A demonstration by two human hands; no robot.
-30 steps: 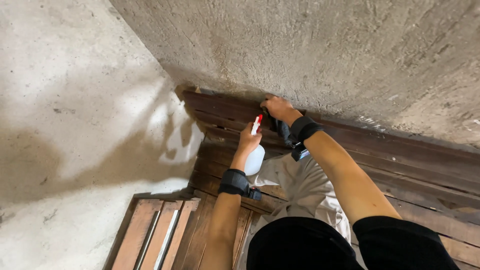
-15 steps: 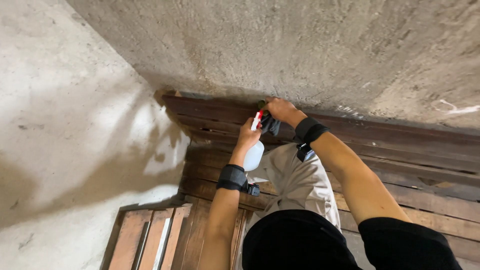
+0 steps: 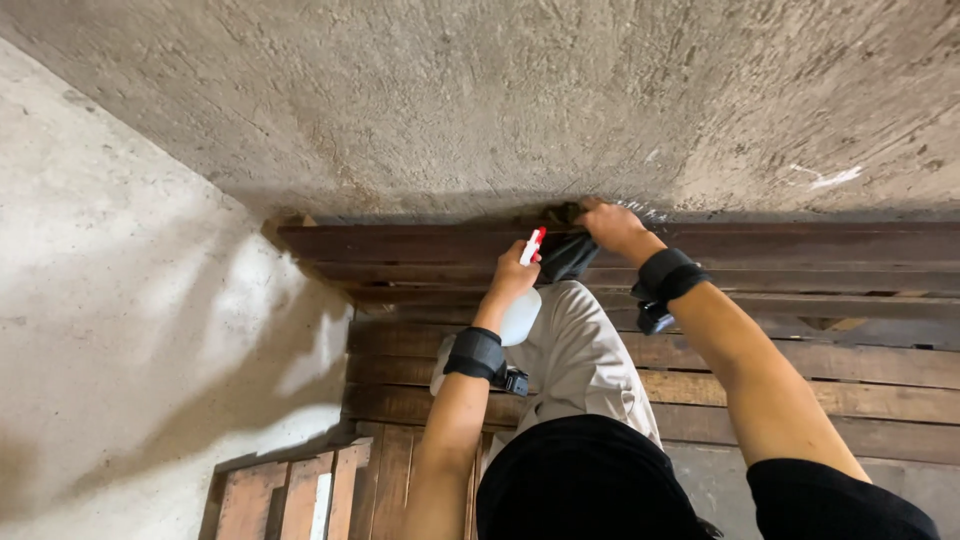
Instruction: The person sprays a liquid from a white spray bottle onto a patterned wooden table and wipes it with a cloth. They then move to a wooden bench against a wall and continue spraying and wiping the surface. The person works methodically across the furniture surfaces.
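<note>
My left hand (image 3: pixel 512 277) grips a white spray bottle (image 3: pixel 520 316) with a red and white nozzle (image 3: pixel 533 244), held up near the top wooden step. My right hand (image 3: pixel 612 225) presses a dark cloth (image 3: pixel 563 255) against the top edge of the dark wooden stair (image 3: pixel 400 245), where it meets the rough concrete wall (image 3: pixel 500 100). Both wrists wear black bands. My bent knee in beige trousers (image 3: pixel 580 360) rests on the steps below the hands.
Brown wooden steps (image 3: pixel 850 370) run across the right and lower part of the view. A pale concrete wall (image 3: pixel 130 330) stands at the left. Lighter wooden slats (image 3: pixel 290 495) lie at the bottom left.
The view has shifted so the stairs and hands sit further right. My right hand with the cloth has slid right along the top step; the left hand still holds the bottle beside it.
</note>
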